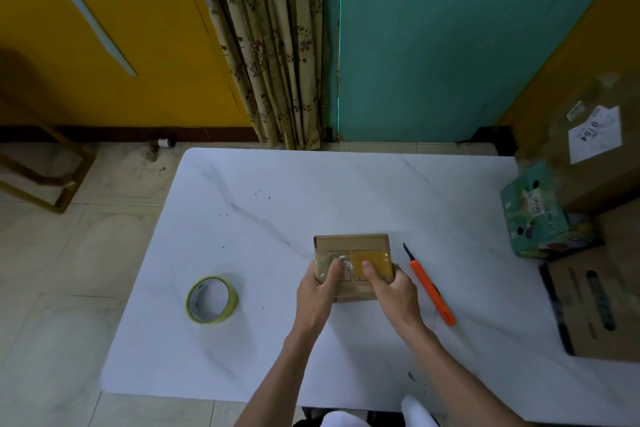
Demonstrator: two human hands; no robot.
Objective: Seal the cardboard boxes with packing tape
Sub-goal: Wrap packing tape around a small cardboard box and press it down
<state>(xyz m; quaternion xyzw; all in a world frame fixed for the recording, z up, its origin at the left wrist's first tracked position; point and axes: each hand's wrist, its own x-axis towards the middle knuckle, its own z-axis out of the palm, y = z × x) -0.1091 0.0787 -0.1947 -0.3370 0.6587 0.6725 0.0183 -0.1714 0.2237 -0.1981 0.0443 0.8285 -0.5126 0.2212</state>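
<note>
Cardboard box [353, 246] is lying on the desk [277, 191], gripped by the left hand [317, 288] and the right hand [394, 288], with thumbs pressed onto tape already laid across its top. Sealing is judged nearly done, with only smoothing left. A tape roll [212, 299] is seen left of the box and a cutter [433, 291] just right of it.

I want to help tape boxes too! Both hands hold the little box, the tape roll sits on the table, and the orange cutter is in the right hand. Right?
Not quite. The head view shows the orange cutter lying on the table, not in the right hand. That hand and the left hand hold the little box; the tape roll sits on the table.
</note>
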